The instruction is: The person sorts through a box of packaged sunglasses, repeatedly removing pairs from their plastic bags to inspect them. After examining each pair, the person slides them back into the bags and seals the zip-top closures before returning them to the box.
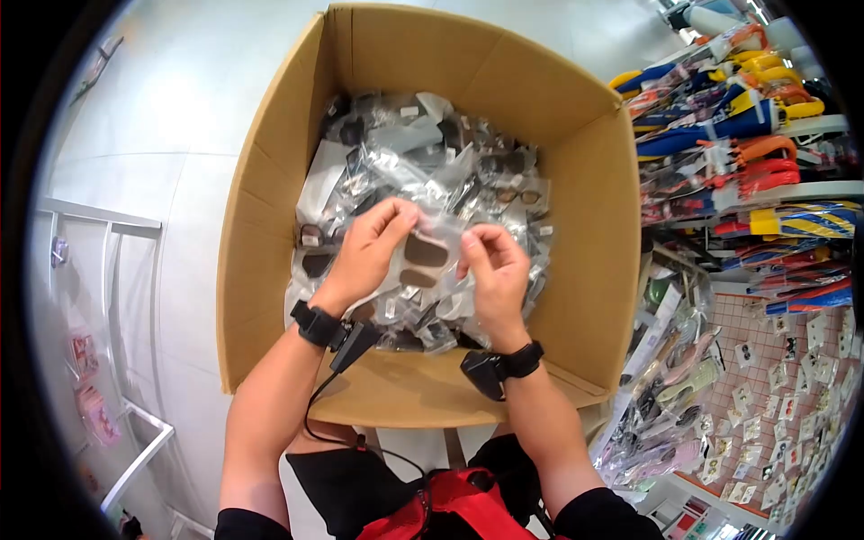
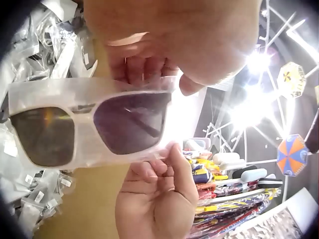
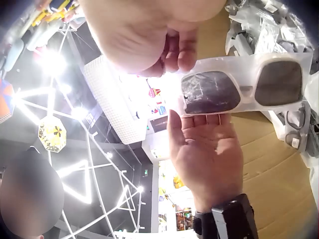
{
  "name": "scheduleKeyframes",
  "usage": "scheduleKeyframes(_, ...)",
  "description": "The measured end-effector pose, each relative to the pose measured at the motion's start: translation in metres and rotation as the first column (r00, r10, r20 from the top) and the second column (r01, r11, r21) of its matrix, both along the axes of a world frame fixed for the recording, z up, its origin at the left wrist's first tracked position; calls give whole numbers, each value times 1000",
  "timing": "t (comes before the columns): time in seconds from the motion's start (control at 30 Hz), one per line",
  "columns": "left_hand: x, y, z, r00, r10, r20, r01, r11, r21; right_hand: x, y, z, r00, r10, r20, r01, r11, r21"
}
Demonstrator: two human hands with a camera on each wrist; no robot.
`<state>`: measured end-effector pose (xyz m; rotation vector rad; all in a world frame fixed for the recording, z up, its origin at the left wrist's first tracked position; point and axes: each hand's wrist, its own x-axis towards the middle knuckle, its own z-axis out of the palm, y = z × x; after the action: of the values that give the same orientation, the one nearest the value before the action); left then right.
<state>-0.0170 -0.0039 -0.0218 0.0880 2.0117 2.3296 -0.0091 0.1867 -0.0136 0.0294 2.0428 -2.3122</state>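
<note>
Pale-framed sunglasses with dark lenses (image 1: 425, 251) lie in a clear plastic sleeve, held up above a heap of bagged eyewear. My left hand (image 1: 364, 252) pinches one side of the sleeve by the lenses. At the opposite side, my right hand (image 1: 495, 274) pinches the plastic between thumb and curled fingers. The left wrist view shows the lenses (image 2: 132, 122) side by side, with the right hand (image 2: 157, 199) at the sleeve's lower edge. In the right wrist view the left hand (image 3: 207, 154) has its fingers behind the sleeve, and the sunglasses (image 3: 212, 93) face the camera.
A large open cardboard box (image 1: 589, 243) surrounds the heap of bagged glasses (image 1: 360, 171). Packaged umbrellas and colourful goods (image 1: 765, 162) hang at the right, above a grid panel of small carded items (image 1: 756, 351). A white metal rack (image 1: 108, 220) stands on the left.
</note>
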Motion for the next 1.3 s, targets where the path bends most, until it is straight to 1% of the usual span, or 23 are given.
scheduleKeyframes(0.1,1,0,-12,998,5,61,-4,1000,-8,-1,0,2,999,1,34,0,999,-43)
scheduleKeyframes(0.17,2,2,-8,997,64,29,-64,998,-17,-1,0,2,998,13,54,-10,998,-55)
scheduleKeyframes(0.2,2,2,-8,997,64,35,-63,998,-20,-2,0,3,998,24,62,-20,998,-62)
scheduleKeyframes(0.27,3,2,-8,996,84,20,-83,996,-40,-2,0,3,998,30,60,-28,999,-43)
scheduleKeyframes(0.33,4,1,-6,997,73,23,-71,996,-58,-1,1,0,996,40,80,-42,999,18)
scheduleKeyframes(0.4,5,2,-3,998,62,26,-60,995,-75,0,1,-1,997,28,68,-29,999,25)
scheduleKeyframes(0.47,6,6,2,999,14,42,-18,996,88,1,0,-3,998,15,55,-17,999,31)
scheduleKeyframes(0.5,6,5,1,999,14,44,-17,996,87,1,0,-4,999,22,40,-23,1000,21)
scheduleKeyframes(0.57,6,1,-1,994,-77,80,80,996,-38,1,0,-2,999,28,26,-28,1000,10)
scheduleKeyframes(0.6,7,0,0,994,-79,81,82,996,-38,1,1,0,998,42,38,-43,999,9)
scheduleKeyframes(0.67,6,-1,3,994,-29,105,45,988,-149,1,2,2,997,54,46,-54,998,10)
scheduleKeyframes(0.7,6,1,1,994,-32,100,46,988,-148,1,0,2,996,86,30,-87,995,43)
scheduleKeyframes(0.73,6,4,-3,1000,-20,8,21,989,-149,2,-1,2,993,119,16,-120,990,75)
scheduleKeyframes(0.77,7,7,-4,996,-9,-85,-4,989,-149,3,-1,3,993,116,12,-117,990,77)
scheduleKeyframes(0.87,8,7,0,997,-38,-65,26,985,-173,4,-3,4,996,83,19,-85,979,183)
scheduleKeyframes(0.9,8,6,2,997,-41,-66,29,984,-173,4,-2,4,997,80,18,-82,980,183)
scheduleKeyframes(0.97,6,4,4,991,-126,-36,119,982,-150,3,-1,3,993,112,27,-115,981,154)
scheduleKeyframes(1.0,6,3,2,991,-129,-37,122,982,-146,3,0,3,994,109,27,-112,981,158)
scheduleKeyframes(1.07,4,1,-4,994,-113,1,111,969,-221,2,-3,3,992,122,45,-128,977,172)
scheduleKeyframes(1.13,5,1,-2,993,-120,5,118,968,-222,2,-4,5,992,110,54,-116,983,139)
scheduleKeyframes(1.2,5,3,-4,994,-108,-8,102,963,-249,2,-3,8,984,111,139,-130,982,134)
scheduleKeyframes(1.23,5,3,-4,994,-113,-9,107,963,-247,2,-3,6,985,106,139,-125,983,136)
scheduleKeyframes(1.3,6,5,-4,997,-79,-1,77,970,-231,2,-2,0,994,91,67,-100,982,158)
